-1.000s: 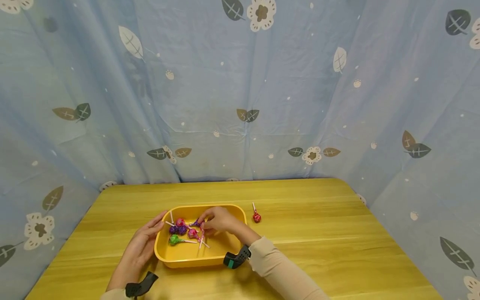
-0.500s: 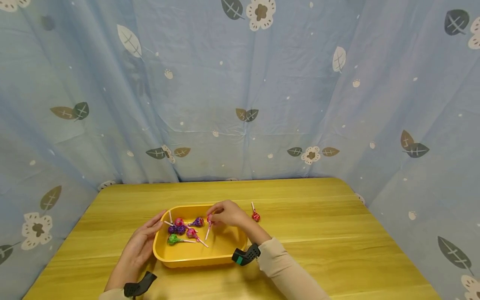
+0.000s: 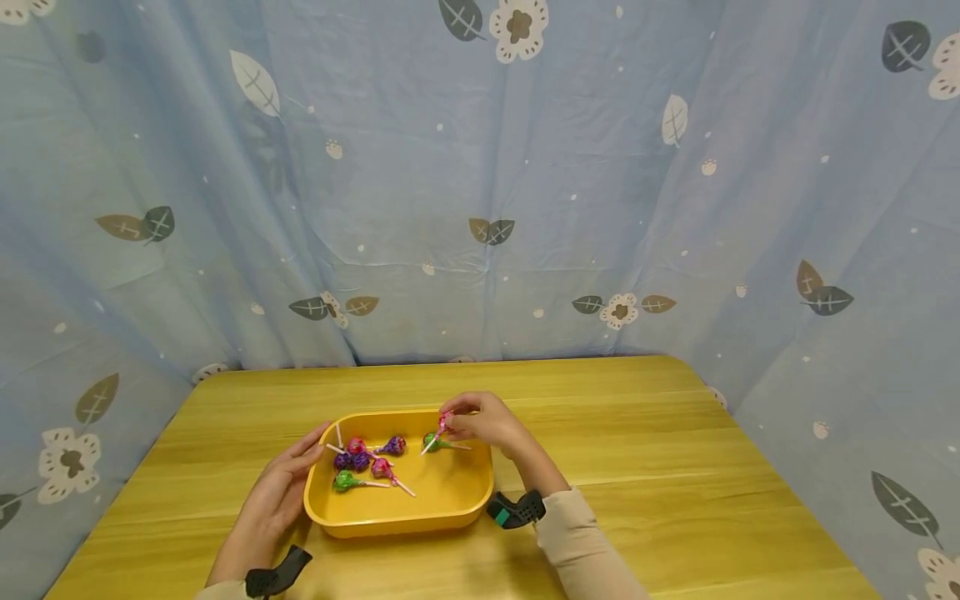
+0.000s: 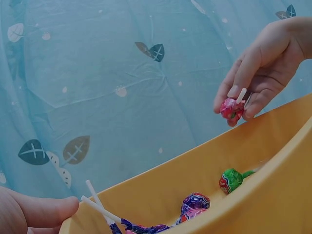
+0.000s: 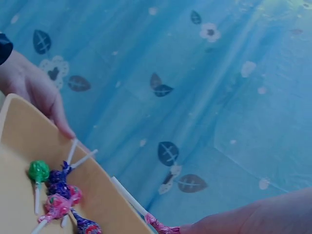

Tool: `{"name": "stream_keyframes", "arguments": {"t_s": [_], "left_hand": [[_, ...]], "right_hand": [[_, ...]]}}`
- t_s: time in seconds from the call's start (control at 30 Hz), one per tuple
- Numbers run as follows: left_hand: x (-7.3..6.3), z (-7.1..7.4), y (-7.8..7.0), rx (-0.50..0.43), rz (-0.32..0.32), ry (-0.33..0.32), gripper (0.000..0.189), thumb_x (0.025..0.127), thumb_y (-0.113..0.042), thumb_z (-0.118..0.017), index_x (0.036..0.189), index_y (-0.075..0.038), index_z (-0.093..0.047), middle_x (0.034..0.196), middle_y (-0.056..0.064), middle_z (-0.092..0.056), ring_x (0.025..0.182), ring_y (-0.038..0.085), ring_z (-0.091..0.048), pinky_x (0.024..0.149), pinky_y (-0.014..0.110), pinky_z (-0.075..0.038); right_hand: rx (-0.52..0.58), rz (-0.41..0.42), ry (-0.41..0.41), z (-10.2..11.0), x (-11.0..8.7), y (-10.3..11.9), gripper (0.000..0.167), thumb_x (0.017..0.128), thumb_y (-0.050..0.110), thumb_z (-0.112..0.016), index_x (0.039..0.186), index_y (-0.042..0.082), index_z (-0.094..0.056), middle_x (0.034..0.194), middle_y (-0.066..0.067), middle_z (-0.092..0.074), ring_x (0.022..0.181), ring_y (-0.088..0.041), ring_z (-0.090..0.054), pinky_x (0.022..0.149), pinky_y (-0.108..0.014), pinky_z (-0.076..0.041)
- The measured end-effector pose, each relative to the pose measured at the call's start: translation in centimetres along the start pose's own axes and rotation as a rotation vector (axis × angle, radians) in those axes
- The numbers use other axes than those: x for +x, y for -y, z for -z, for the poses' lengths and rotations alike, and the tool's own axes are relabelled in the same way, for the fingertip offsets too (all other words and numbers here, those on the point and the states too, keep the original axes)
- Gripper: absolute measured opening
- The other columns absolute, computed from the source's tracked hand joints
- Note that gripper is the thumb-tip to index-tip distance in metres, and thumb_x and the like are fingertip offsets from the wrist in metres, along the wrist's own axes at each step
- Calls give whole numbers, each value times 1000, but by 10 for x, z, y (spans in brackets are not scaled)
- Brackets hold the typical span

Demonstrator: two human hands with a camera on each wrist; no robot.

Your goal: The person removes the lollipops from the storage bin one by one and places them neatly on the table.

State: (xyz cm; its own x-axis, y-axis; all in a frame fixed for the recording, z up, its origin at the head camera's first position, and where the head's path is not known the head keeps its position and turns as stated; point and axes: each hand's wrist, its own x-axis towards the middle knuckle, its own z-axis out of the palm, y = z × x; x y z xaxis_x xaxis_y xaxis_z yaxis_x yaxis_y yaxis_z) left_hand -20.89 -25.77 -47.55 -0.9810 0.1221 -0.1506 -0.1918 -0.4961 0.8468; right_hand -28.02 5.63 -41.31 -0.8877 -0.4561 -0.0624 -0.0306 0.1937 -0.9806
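In the head view, my right hand is over the back right of the yellow tray, pinching a pink lollipop with its stick slanting down. Below it, a green lollipop lies in the tray's right part. Flat along the tray's left outer wall rests my left hand, its thumb at the rim. The left part of the tray has purple lollipops, pink ones and another green lollipop. In the left wrist view, the pinched pink lollipop hangs above the back rim.
The tray stands on a wooden table with room to its right and behind it. A blue patterned curtain hangs along the table's back and sides. Black wrist straps sit on both wrists.
My right hand has risen and moved right and back with the pink lollipop. The green lollipop at the right now shows; the red one on the table is hidden. My left hand stays put.
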Motion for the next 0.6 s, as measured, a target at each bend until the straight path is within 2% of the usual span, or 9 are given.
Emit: {"name": "stream_keyframes", "arguments": {"t_s": [0.17,0.23,0.3,0.4,0.47,0.6], "left_hand": [[0,0,0,7,3,-9,32,103,-10,-46,110,-32,-68,116,-19,-59,112,0,-55,109,36,-28],[1,0,1,10,15,-23,31,103,-10,-47,111,-33,-67,122,-17,-54,115,1,-53,109,34,-29],[1,0,1,7,27,-39,30,102,-11,-48,113,-33,-66,130,-12,-47,120,3,-50,109,34,-30],[0,0,1,4,36,-48,30,102,-11,-48,115,-33,-65,133,-8,-40,124,4,-47,109,33,-31],[0,0,1,8,34,-48,30,103,-11,-48,115,-33,-65,132,-10,-44,122,4,-48,109,34,-31],[-1,-2,0,7,33,-44,30,103,-11,-46,117,-31,-63,128,-12,-49,120,4,-50,109,34,-30]], "right_hand": [[46,9,-15,13,-6,-3,26,95,2,-60,118,-9,-61,102,-16,-61,93,-33,-67,83,-44,-54],[49,2,-40,18,-10,-3,27,95,4,-60,119,-8,-62,103,-16,-62,95,-33,-67,77,-35,-57],[63,2,-59,24,-14,-3,27,95,3,-60,120,-8,-61,104,-17,-62,96,-34,-66,76,-33,-57],[80,11,-79,30,-18,-2,28,95,3,-59,121,-10,-59,106,-18,-62,95,-33,-67,80,-37,-56],[98,22,-84,33,-19,-3,30,95,1,-59,122,-12,-57,107,-20,-61,95,-34,-66,87,-45,-52],[98,19,-112,37,-22,-6,31,95,1,-58,122,-13,-56,106,-20,-62,95,-34,-66,87,-46,-52]]}}
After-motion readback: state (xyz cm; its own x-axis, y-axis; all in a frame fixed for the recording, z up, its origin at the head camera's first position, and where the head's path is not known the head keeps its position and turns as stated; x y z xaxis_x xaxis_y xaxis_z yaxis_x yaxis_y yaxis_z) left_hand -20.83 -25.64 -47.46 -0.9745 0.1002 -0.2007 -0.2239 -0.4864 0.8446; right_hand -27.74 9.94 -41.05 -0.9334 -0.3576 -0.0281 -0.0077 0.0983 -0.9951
